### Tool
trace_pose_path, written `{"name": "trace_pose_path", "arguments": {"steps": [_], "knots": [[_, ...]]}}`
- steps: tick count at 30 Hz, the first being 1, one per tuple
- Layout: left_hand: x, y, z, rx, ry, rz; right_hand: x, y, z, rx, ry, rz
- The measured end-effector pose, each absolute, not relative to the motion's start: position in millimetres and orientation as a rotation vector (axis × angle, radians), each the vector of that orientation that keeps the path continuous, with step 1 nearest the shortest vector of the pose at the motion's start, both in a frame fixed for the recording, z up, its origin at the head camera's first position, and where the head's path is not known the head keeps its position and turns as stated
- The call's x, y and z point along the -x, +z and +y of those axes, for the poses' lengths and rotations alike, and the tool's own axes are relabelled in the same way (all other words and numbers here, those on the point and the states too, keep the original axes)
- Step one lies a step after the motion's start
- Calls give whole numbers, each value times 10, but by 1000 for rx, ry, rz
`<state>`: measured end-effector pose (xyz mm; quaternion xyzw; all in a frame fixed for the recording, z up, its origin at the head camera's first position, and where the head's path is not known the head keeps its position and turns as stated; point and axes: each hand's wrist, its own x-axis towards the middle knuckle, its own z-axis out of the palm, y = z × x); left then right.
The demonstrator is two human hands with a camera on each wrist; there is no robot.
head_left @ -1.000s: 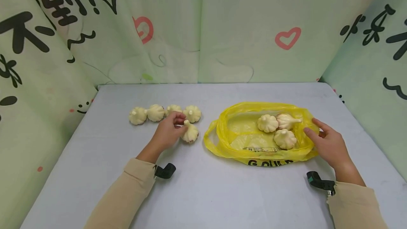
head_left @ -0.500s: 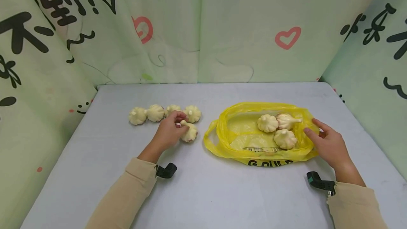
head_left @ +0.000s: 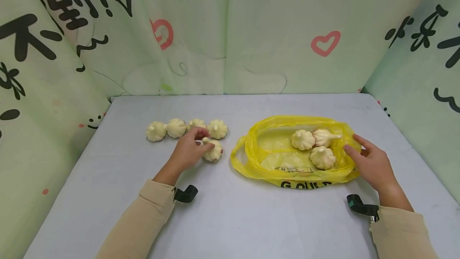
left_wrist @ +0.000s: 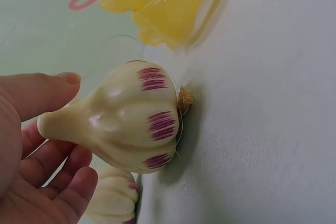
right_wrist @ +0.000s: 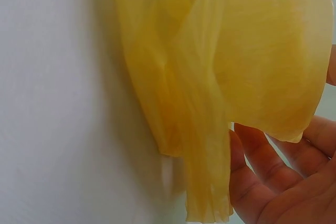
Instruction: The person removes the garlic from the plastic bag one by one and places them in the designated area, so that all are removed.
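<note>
In the head view my left hand point(head_left: 187, 150) is at the near side of a row of garlic bulbs. Its thumb and fingers pinch the stem of one white garlic bulb point(head_left: 214, 152). Close up in the left wrist view, that bulb point(left_wrist: 131, 116) shows purple streaks and a tuft of roots facing the tabletop. At the right, my right hand point(head_left: 375, 167) holds the rim of a yellow plastic bag point(head_left: 273, 159), thumb on the inner side. Three garlic bulbs point(head_left: 322, 157) lie inside the bag. In the right wrist view the bag's film point(right_wrist: 268, 61) hides part of the fingers.
Several more garlic bulbs point(head_left: 156, 131) stand in a row at the left of the table point(head_left: 251, 219), one partly hidden behind my left hand. Printed green curtains point(head_left: 266, 31) enclose the back and sides. A bag handle loop point(head_left: 240, 159) lies toward the left.
The garlic bulb at my left hand has shifted slightly left and its stem now leans more to the left. My right hand and the bag have stayed put.
</note>
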<state>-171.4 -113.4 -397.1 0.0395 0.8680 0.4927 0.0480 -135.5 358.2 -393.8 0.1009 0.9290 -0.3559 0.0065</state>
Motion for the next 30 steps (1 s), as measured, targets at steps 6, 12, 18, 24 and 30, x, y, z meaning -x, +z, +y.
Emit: {"name": "trace_pose_path", "arguments": {"steps": [6,12,18,24,30], "knots": [[1715,-3938,-1150,-142,1501,2655,1357,-3937,3593,-312,-1105,2909],[1699,-3816,-1130,-191,1546,2682,1355,-3934,3589,-309,-1108,2911],[1709,-3664,-981,-329,1567,2700,1341,-3930,3567,-292,-1108,2936],[1762,-3552,-594,-551,1524,2654,1338,-3930,3569,-285,-1093,2955],[1831,-3521,-91,-731,1452,2554,1339,-3950,3571,-265,-1099,2955]]}}
